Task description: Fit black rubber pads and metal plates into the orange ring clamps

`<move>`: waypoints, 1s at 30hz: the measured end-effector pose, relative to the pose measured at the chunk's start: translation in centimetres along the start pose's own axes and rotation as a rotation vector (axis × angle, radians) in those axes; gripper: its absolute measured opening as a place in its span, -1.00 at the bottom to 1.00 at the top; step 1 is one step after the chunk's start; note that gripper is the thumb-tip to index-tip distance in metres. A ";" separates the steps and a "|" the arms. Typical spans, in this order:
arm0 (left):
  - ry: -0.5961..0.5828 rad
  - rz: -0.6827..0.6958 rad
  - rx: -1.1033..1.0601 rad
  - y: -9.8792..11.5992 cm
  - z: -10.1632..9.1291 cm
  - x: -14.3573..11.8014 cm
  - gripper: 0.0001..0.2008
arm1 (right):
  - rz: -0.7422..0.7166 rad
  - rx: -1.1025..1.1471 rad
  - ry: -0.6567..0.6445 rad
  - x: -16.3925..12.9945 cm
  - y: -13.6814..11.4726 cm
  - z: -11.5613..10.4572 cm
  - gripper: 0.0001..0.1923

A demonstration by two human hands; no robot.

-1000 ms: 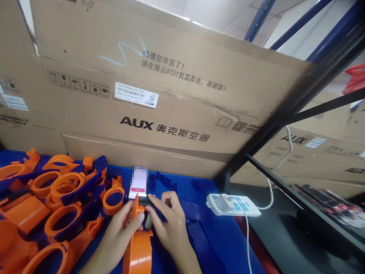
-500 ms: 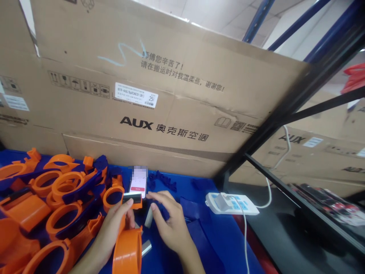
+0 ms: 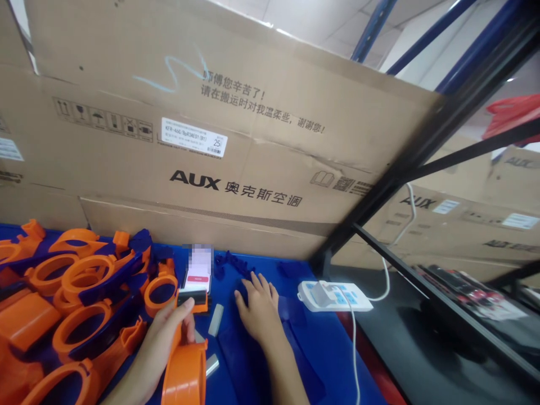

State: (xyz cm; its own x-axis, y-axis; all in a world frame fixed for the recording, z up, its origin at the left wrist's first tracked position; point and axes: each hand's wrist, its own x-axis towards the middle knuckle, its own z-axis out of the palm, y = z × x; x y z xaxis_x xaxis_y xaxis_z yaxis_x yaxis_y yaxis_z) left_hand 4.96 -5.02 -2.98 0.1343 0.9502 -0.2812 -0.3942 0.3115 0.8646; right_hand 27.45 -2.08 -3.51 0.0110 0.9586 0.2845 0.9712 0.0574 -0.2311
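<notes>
My left hand (image 3: 169, 329) is closed around an orange plastic tape dispenser (image 3: 184, 374), its round ring hanging below the fingers. The thumb presses beside a black strip at the dispenser's top end. My right hand (image 3: 259, 309) is over the blue table top, back upward, fingers stretched and a little spread, with nothing seen in it. Near its fingertips lie small dark blue plastic pieces (image 3: 236, 263). Between the hands rests a short silvery strip (image 3: 216, 319), with another silvery piece (image 3: 212, 364) closer to me. A phone (image 3: 198, 274) with a lit screen stands behind my left hand.
Many orange dispensers (image 3: 86, 275) with dark blue parts are heaped on the left. A white power strip (image 3: 335, 296) with a plug and cables sits at the right edge of the blue table (image 3: 337, 349). Behind rises a large cardboard box (image 3: 253, 135); a black rack post (image 3: 405, 157) slants at right.
My right hand has moved right and away from the dispenser, its fingers now stretched forward over the table. My left hand keeps its hold. The view has shifted slightly right.
</notes>
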 end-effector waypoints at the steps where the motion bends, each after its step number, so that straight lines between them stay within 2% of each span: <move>1: -0.014 -0.017 0.007 -0.1 0.0 0.0 -0.48 | -0.008 0.009 0.000 0.1 0.1 0.0 -0.71; 7: -0.021 -0.009 0.016 -0.4 0.0 -0.1 -0.49 | -0.001 0.039 0.034 0.4 0.2 -0.7 -0.78; 10: -0.009 0.013 0.012 -0.3 0.0 -0.1 -0.50 | 0.042 0.023 0.074 0.4 0.2 -0.6 -0.69; 13: -0.024 0.024 0.018 -0.4 -0.2 0.1 -0.49 | 0.068 -0.011 0.061 0.2 0.3 0.0 -0.63; 17: -0.046 0.016 0.028 -0.9 -0.3 0.3 -0.48 | 0.092 -0.049 0.020 0.2 0.2 0.3 -0.73; 19: -0.057 0.011 0.038 -1.1 -0.4 0.2 -0.48 | 0.080 -0.023 0.047 0.2 -0.1 -0.1 -0.77; 21: -0.073 0.020 0.043 -1.1 -0.4 0.1 -0.48 | 0.053 0.054 0.103 0.2 -0.6 -0.6 -0.77; 24: -0.067 0.039 0.065 -1.1 -0.4 0.1 -0.50 | 0.015 0.307 0.148 0.1 -1.7 -1.5 -0.76; 27: -0.059 0.011 0.065 -1.3 -0.7 0.4 -0.52 | -0.019 0.621 0.079 -0.3 -3.0 -1.9 -0.76; 30: -0.054 -0.027 0.045 -1.3 -0.8 0.5 -0.50 | -0.113 0.840 0.020 -0.9 -4.4 -2.1 -0.76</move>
State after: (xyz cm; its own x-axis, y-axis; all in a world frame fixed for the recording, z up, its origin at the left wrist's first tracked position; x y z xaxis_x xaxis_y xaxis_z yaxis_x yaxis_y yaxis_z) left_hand 4.76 -4.90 -4.59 0.1937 0.9396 -0.2823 -0.3488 0.3349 0.8753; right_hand 23.63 -3.77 -0.78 -0.0639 0.9300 0.3620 0.4676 0.3484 -0.8124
